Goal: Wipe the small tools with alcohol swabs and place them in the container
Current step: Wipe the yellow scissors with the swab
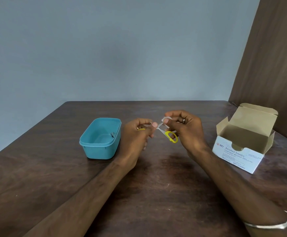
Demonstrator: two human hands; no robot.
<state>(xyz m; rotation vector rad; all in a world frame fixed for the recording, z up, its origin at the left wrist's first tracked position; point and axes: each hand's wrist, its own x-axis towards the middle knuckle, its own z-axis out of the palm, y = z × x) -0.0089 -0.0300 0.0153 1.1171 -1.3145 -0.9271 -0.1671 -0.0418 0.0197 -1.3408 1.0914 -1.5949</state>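
- A metal bangle [274,224] sits on the right forearm, near the table's [156,185] front edge, well away from the work.
- Above the middle of the table, the left hand [137,134] curls round one yellow handle loop of the small scissors [167,134]; its thumb tip sits close to the blades, which look opened apart.
- The right hand [185,129] pinches a white alcohol swab [165,120] between thumb and fingers, folded over a blade.
- To wipe well, I would keep the swab wrapped round one blade and draw it from pivot to tip, away from the left thumb, then repeat on the other blade; the edge could cut through the thin pad.
- The other yellow loop hangs free below the right palm, so a firmer left grip would likely stop the scissors swinging.
- The teal plastic container [88,144] stands open left of the hands, towards the table's left edge, with a small metal tool [112,134] inside against its right wall.
- The alcohol swab box [238,156], flap open, stands by the right edge.
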